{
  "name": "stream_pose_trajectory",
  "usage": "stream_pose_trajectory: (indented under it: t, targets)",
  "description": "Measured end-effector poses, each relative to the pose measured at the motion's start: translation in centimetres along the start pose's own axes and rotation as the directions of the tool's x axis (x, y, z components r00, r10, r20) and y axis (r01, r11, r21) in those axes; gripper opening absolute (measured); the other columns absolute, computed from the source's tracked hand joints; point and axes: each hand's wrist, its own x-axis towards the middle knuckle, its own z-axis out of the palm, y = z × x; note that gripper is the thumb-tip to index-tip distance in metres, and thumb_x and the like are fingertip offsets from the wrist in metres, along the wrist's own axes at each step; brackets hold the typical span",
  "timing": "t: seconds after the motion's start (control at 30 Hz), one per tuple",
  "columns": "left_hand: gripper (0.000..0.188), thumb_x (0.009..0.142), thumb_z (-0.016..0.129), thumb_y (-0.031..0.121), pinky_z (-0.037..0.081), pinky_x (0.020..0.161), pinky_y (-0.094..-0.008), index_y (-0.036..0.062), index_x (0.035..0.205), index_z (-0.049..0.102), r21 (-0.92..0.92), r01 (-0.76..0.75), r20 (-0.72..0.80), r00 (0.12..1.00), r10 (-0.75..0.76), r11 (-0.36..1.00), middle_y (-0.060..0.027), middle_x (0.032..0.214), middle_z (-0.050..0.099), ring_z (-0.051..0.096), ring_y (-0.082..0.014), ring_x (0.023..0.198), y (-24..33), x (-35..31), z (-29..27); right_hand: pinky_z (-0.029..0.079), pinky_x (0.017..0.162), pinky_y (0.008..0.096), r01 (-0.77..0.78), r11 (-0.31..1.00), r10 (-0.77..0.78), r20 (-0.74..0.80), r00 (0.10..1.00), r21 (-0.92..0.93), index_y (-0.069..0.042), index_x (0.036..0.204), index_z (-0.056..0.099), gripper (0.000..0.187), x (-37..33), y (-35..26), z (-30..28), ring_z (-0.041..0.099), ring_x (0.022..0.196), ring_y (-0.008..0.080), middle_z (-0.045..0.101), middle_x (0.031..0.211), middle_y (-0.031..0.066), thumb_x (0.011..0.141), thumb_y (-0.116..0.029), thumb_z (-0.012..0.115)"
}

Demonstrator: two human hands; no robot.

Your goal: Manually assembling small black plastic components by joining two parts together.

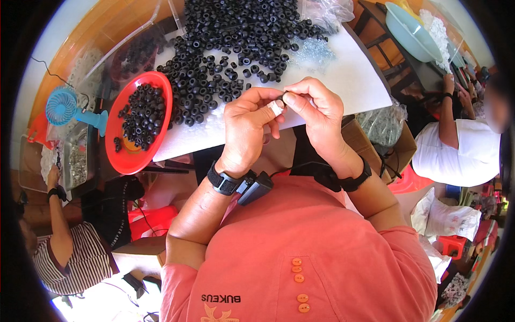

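Note:
My left hand and my right hand meet over the near edge of the white table. Their fingertips pinch a small dark ring-shaped part between them, mostly hidden by the fingers. White tape is wrapped round my left thumb. Beyond my hands spreads a large heap of small black hollow plastic parts, with looser ones on its near side. To the right of the heap lies a scatter of tiny clear pieces.
A red bowl of black parts stands at the table's left edge, beside a blue fan. An open carton with a clear bag is at my right. Other people work on both sides.

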Motion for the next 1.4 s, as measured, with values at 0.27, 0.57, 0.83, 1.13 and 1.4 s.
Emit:
stream_pose_trajectory:
  t: [0.27, 0.57, 0.83, 1.13, 1.4]
  targets:
    - [0.021, 0.092, 0.063, 0.002, 0.051, 0.054, -0.0231, -0.0085, 0.110, 0.061, 0.001, -0.001, -0.008, 1.000, 0.001, 1.000, -0.0104, 0.089, 0.065, 0.062, -0.0132, 0.072, -0.1, 0.2, 0.1, 0.051, 0.063, 0.0243, -0.063, 0.997, 0.062, 0.022, 0.998, 0.051, 0.002, 0.092, 0.059, 0.003, 0.2, 0.0, -0.2, 0.065, 0.069, 0.0105, 0.067, 0.078, 0.0068, 0.094, 0.000, 0.059]
    - [0.017, 0.092, 0.066, 0.011, 0.036, 0.041, -0.0205, 0.0007, 0.105, 0.066, 0.028, -0.011, 0.011, 1.000, 0.011, 1.000, -0.0034, 0.079, 0.064, 0.057, -0.0085, 0.055, -0.4, 0.3, -0.1, 0.049, 0.058, 0.0297, 0.174, 0.933, -0.184, -0.002, 0.983, -0.316, -0.002, 0.087, 0.058, 0.006, 0.0, 0.6, -0.2, 0.064, 0.065, 0.0195, 0.061, 0.075, 0.0082, 0.090, 0.000, 0.063]
    - [0.014, 0.091, 0.063, 0.005, 0.036, 0.040, -0.0192, -0.0015, 0.103, 0.066, 0.032, -0.020, -0.028, 0.999, 0.021, 0.999, -0.0046, 0.075, 0.063, 0.053, -0.0075, 0.050, -0.5, 0.2, 0.3, 0.047, 0.059, 0.0387, 0.216, 0.868, -0.180, 0.121, 0.976, -0.447, -0.004, 0.086, 0.057, 0.010, 0.4, -0.3, -1.5, 0.060, 0.069, 0.0290, 0.058, 0.076, 0.0102, 0.082, 0.001, 0.064]
    - [0.013, 0.090, 0.063, 0.003, 0.036, 0.039, -0.0200, -0.0024, 0.102, 0.066, 0.037, -0.063, -0.036, 0.997, 0.064, 0.997, -0.0054, 0.073, 0.063, 0.052, -0.0071, 0.047, -0.9, 0.2, 0.4, 0.047, 0.061, 0.0422, 0.421, 0.588, -0.283, 0.312, 0.907, -0.691, -0.005, 0.082, 0.053, 0.016, 1.5, -1.8, -1.1, 0.058, 0.070, 0.0320, 0.055, 0.074, 0.0104, 0.071, -0.002, 0.064]
    - [0.016, 0.090, 0.061, -0.001, 0.045, 0.047, -0.0202, -0.0066, 0.105, 0.064, 0.053, -0.028, -0.044, 0.999, 0.031, 0.998, -0.0104, 0.083, 0.067, 0.060, -0.0106, 0.064, -0.5, 0.2, 0.4, 0.044, 0.058, 0.0369, 0.337, 0.823, -0.220, 0.291, 0.931, -0.457, 0.000, 0.088, 0.055, 0.013, 1.5, 0.3, -2.1, 0.057, 0.066, 0.0300, 0.055, 0.077, 0.0117, 0.078, 0.007, 0.060]
